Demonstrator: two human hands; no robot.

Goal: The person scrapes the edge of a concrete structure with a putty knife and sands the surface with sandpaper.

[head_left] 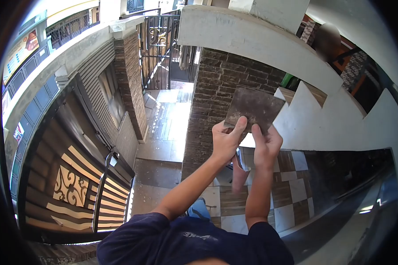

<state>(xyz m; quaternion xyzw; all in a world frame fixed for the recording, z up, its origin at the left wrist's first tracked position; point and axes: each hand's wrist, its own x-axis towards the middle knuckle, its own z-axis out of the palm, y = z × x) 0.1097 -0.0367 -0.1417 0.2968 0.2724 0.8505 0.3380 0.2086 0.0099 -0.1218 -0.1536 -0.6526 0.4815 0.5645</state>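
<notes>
A dark, flat, square piece with a scuffed surface is held up in front of me by both hands. My left hand grips its lower left edge, thumb lying on the near face and the other fingers mostly hidden behind. At the lower right, my right hand is closed on the same piece, its thumb pressed to the bottom edge. Below and between the hands hangs a pinkish, blurred strip; what holds it is hidden.
Behind the piece stands a dark stone-clad wall. White stepped stair sides rise to the right, where a person is at the upper edge. A brown metal gate lies left. Checkered tiles cover the floor.
</notes>
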